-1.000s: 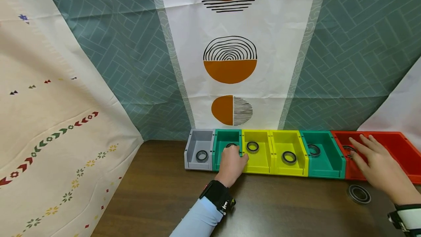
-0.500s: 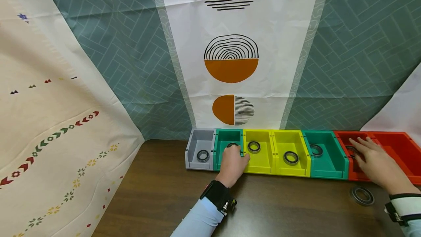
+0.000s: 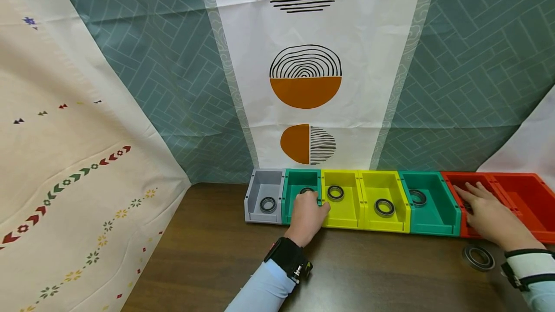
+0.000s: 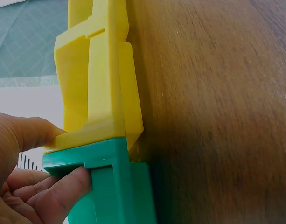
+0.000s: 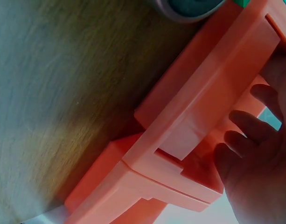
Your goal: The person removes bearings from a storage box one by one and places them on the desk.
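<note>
The left hand (image 3: 307, 215) pinches the joined walls (image 4: 103, 133) of the left green bin (image 3: 303, 180) and left yellow bin (image 3: 340, 214), perhaps to steady them, while the right hand (image 3: 493, 214), grip loosely spread, partly covers a ring (image 3: 467, 207) in the left red bin (image 3: 467, 178), contact unclear

Head view looks forward and down from above; both wrist views, up close, share its bin row (image 3: 401, 206)

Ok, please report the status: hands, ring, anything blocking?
Left hand pinches wall between green bin and yellow bin. Right hand in red bin; grip on ring unclear. Loose ring on table, apparently not blocking.
</note>
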Demonstrator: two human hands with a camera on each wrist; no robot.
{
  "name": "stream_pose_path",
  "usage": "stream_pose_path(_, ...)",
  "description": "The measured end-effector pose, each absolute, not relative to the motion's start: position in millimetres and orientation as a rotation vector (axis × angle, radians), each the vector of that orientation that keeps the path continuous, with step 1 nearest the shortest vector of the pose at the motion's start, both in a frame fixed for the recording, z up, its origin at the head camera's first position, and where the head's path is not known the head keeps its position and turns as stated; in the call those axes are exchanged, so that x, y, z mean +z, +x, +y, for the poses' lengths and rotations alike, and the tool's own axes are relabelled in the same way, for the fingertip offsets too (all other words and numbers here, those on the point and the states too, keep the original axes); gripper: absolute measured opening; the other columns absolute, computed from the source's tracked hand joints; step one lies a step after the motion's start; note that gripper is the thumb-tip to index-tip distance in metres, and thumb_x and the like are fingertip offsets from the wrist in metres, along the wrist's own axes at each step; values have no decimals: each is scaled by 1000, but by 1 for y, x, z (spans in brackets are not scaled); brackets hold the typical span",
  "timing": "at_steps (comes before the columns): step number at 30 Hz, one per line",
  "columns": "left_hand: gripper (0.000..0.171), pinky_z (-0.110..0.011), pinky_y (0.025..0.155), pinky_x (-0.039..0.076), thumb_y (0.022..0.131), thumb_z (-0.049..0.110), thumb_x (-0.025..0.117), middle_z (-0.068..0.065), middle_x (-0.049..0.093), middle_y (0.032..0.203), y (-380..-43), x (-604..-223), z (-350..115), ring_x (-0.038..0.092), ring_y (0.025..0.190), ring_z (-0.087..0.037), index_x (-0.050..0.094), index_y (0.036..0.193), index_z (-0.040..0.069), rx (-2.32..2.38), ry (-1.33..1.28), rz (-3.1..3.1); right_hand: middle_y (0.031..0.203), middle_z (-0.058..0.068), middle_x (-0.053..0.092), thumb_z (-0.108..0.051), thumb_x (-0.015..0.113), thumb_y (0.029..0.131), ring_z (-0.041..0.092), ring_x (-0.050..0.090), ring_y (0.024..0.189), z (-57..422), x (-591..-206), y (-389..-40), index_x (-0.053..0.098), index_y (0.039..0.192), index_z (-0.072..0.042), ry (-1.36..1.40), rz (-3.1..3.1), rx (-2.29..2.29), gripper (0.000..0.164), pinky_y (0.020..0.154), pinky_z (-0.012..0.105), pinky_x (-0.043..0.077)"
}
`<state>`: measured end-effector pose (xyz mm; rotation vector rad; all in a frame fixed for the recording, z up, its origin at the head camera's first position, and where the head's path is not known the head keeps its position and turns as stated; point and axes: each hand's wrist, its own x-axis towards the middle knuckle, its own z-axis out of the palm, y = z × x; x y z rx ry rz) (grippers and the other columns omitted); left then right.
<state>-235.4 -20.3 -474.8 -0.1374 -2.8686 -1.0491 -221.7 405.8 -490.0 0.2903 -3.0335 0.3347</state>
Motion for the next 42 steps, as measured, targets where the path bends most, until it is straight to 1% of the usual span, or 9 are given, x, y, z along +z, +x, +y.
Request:
stream_pose_path(4,36,-15,59,43,86,26,66,-5,62,101,-236,-475,-19,53,71,-6,62,113,3,-1057,-125,-2883,138,37,19,-17,62,81,46,-7,131,407,-490,-223,24,142,3,274,-3098,374,75,88,69,14)
stream_pose_path(7,36,-16,59,44,85,27,66,-5,62,101,-236,-474,-19,53,71,-6,62,113,3,-1060,-120,-2886,139,36,18,-12,60,79,47,-6,130,408,-491,-224,25,141,6,262,-3122,392,73,88,69,16)
stream_pose_path(10,36,-16,60,44,85,27,66,-4,62,100,-236,-473,-18,53,71,-7,63,112,4,-1063,-114,-2889,139,37,17,-7,57,77,49,-3,130,408,-491,-226,27,137,11,252,-3144,410,70,90,68,16)
stream_pose_path(13,36,-16,60,44,86,28,66,-3,61,99,-236,-473,-18,53,71,-6,62,112,4,-1081,-106,-2894,138,38,15,-6,56,78,51,-1,128,409,-491,-227,27,135,13,226,-3176,422,67,90,67,15)
stream_pose_path(21,35,-17,59,45,86,28,66,-2,60,95,-238,-472,-19,53,68,-6,62,111,5,-1111,-94,-2899,136,38,19,-6,49,82,55,10,124,407,-489,-232,25,136,14,186,-3225,424,62,91,67,16)
stream_pose_path(26,35,-16,59,45,86,28,66,-3,61,97,-239,-473,-19,53,69,-5,62,112,5,-1097,-97,-2898,136,38,18,-7,50,84,56,16,121,407,-487,-232,22,137,13,144,-3270,435,63,89,67,19)
stream_pose_path(32,30,-16,56,44,86,27,66,-1,59,89,-239,-473,-19,53,65,-6,63,106,5,-1113,-111,-2887,135,37,22,-6,52,84,57,27,113,406,-485,-231,24,137,12,111,-3284,380,63,85,68,27)
stream_pose_path(38,33,-16,57,44,85,27,66,-2,60,93,-237,-472,-19,52,67,-7,63,109,4,-1099,-106,-2889,126,36,27,-5,55,83,56,32,106,403,-485,-229,32,131,15,101,-3265,329,58,82,67,31)
stream_pose_path(42,31,-17,55,43,85,26,66,-2,59,89,-237,-473,-20,52,66,-8,64,106,3,-1092,-114,-2876,119,38,31,-3,58,80,54,37,100,402,-485,-230,36,127,18,125,-3244,286,56,80,66,34)
